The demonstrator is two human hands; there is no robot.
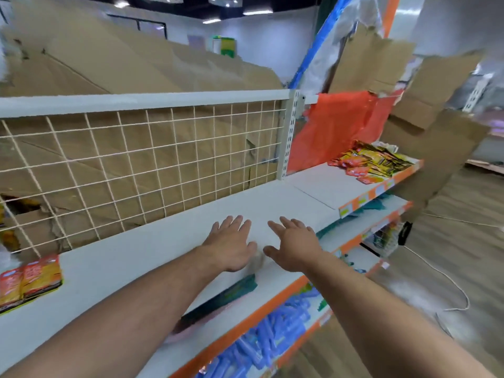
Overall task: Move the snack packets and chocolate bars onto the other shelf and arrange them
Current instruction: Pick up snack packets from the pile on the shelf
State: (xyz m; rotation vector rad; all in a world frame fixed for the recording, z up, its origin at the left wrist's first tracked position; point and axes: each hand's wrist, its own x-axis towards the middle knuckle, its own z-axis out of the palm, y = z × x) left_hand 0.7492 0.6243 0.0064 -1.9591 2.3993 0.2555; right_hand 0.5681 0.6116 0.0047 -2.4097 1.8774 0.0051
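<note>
Left hand (229, 244) and right hand (294, 246) spread flat, empty, over the white metal shelf (122, 249). Yellow-and-red foil snack packets (373, 162) are heaped far right; two orange packets (30, 279) lie left. We judge them light, crinkly and slippery: pinch the sealed edges.
</note>
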